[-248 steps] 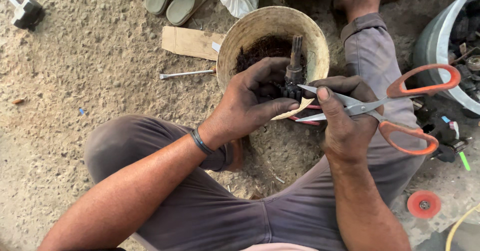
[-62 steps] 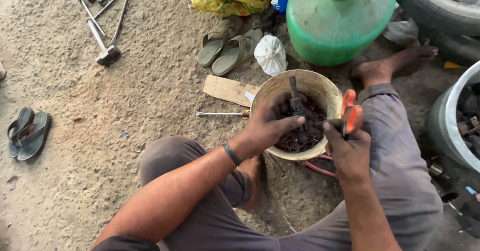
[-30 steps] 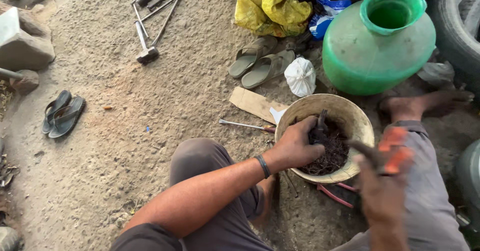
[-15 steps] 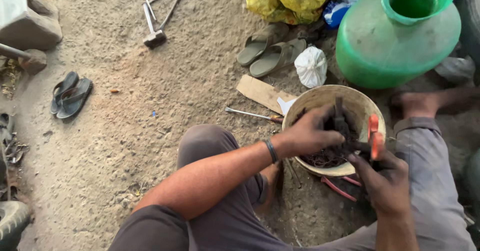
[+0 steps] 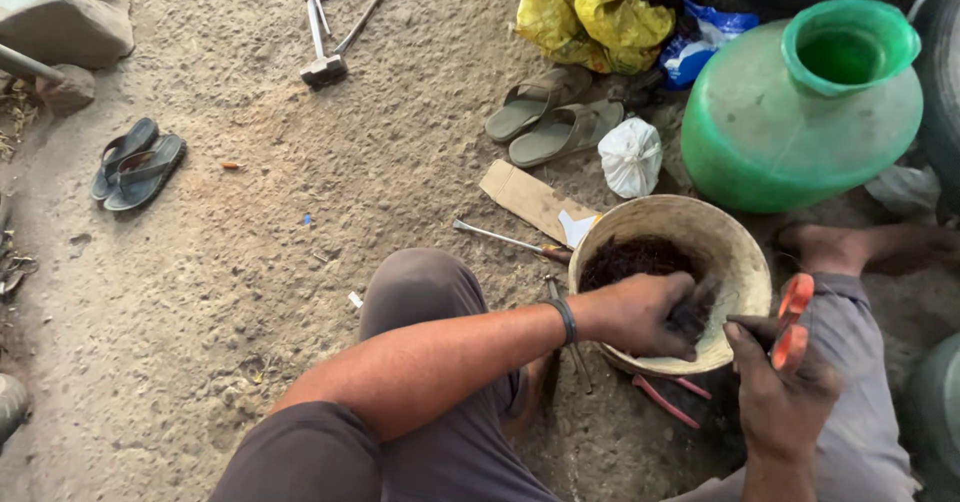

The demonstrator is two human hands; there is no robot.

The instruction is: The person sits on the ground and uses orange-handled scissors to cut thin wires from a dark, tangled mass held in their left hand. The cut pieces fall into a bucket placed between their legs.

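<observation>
The person is sitting on the sandy floor with a pale round bucket (image 5: 735, 252) wedged between the legs at the lower right of the frame, and the left hand (image 5: 640, 314) is reaching inside it, its grip clenched around a small dark piece (image 5: 692, 312) just above a heap of dark, stringy scraps (image 5: 630, 258) lying in the bucket's bottom. What the piece is cannot be told; it is looking short, stiff and rough, probably light, and likely best pinched across its middle as the fingers are doing now, since a loose hold could let it slip back among the scraps. The right hand (image 5: 780, 397) is closing around orange-handled scissors (image 5: 790, 317) just beside the bucket's right rim, the handles poking up above the fist and the blade lying across toward the left hand; the scissors are looking rigid and sharp, so the handle loops seem the safe place to hold them. A thin metal rod (image 5: 505, 240) and a scrap of cardboard (image 5: 530, 200) are lying just left of the bucket, a big green water pot (image 5: 790, 132) is standing behind it at the upper right, and a hammer (image 5: 322, 57) is lying well apart at the top of the frame.
</observation>
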